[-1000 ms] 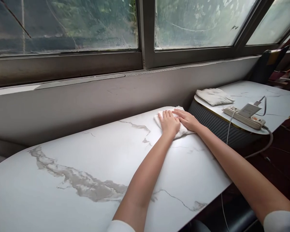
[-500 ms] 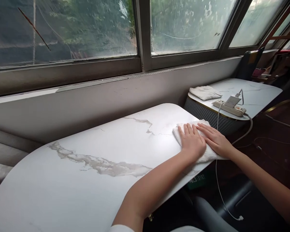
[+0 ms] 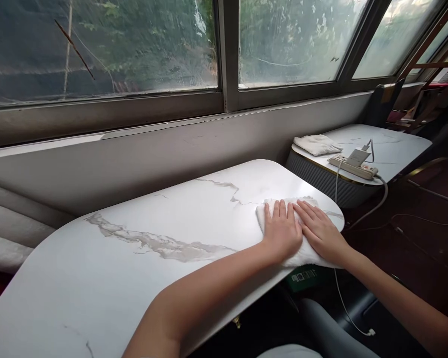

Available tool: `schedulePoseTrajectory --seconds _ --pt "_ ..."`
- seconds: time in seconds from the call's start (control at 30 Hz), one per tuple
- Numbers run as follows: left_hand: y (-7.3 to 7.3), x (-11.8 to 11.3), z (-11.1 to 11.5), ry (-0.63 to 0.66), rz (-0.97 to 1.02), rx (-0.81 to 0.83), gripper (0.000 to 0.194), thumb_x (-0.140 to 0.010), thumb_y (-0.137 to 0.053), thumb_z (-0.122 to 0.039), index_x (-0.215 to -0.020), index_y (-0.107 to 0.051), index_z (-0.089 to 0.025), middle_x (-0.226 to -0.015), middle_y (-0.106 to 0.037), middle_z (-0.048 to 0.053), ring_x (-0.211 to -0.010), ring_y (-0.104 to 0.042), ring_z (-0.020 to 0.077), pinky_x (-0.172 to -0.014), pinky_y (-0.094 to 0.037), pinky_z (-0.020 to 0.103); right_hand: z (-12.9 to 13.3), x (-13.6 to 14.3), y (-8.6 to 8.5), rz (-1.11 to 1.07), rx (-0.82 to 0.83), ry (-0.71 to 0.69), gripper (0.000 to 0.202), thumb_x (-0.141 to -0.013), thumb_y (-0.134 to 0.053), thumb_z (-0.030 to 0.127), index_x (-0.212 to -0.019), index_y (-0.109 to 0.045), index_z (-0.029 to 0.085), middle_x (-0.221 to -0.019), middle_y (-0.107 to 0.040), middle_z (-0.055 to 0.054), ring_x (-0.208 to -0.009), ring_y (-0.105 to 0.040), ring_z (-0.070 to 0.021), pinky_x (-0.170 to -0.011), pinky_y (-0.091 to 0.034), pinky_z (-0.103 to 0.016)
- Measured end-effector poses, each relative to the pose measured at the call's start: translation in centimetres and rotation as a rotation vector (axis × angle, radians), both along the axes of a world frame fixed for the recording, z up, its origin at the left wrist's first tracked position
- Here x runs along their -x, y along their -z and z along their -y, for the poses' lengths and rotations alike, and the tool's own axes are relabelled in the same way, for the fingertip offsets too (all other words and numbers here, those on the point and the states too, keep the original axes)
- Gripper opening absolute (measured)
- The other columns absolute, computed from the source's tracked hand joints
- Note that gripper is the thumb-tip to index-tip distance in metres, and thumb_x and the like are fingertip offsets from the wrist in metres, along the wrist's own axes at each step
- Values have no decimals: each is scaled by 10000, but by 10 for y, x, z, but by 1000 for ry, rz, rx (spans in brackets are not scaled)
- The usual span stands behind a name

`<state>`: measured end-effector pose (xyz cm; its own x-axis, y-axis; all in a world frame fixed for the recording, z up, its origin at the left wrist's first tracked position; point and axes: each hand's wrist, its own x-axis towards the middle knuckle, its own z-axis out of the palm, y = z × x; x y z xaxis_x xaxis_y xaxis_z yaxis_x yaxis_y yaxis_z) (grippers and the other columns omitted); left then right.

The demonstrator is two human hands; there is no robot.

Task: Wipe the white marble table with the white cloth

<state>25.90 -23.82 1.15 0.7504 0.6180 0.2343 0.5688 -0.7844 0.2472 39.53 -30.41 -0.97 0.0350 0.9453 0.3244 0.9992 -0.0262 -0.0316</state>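
A white cloth lies folded on the marble-patterned white tabletop, close to its right end and front edge. My left hand rests flat on the cloth, fingers stretched forward. Beside it, my right hand also presses flat on the cloth, its fingertips angled toward the left hand. Both palms cover much of the cloth, and part of it hangs over the front edge.
A second table stands at the back right. It bears another folded white cloth and a power strip with a charger. A white cable dangles to the right. Windows run along the wall.
Both hands and the cloth under them have slid toward me and slightly left along the tabletop. The table's right corner now shows beyond the cloth. The camera view has shifted slightly.
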Motion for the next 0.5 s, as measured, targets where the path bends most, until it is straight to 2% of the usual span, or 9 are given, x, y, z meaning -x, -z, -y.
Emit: schedulePoseTrajectory --seconds 0.13,0.37,0.5 --pt "1 9 -42 -45 6 22 508 -954 -234 -307 -1408 -361 -116 -1476 -361 110 -1377 -277 226 -1148 -119 477 -47 13 -3 -7 10 14 519 -928 -212 293 -1391 -397 150 -1444 -411 -111 -1351 -326 -231 -1085 -296 -455" --pt "0 22 -152 -260 -12 67 492 -945 -236 -278 -1405 -364 -158 -1488 -347 81 -1378 -271 200 -1149 -116 447 -180 28 -11 -62 26 -131 501 -895 -293 241 -1363 -429 125 -1438 -419 -118 -1330 -351 -271 -1062 -302 -463" --pt "0 33 -200 -358 12 62 475 -946 -240 -273 -1385 -388 -169 -1479 -363 75 -1371 -280 191 -1148 -121 438 -240 40 -13 -96 25 -172 487 -893 -307 220 -1349 -443 119 -1431 -427 -128 -1321 -358 -266 -1069 -279 -456"
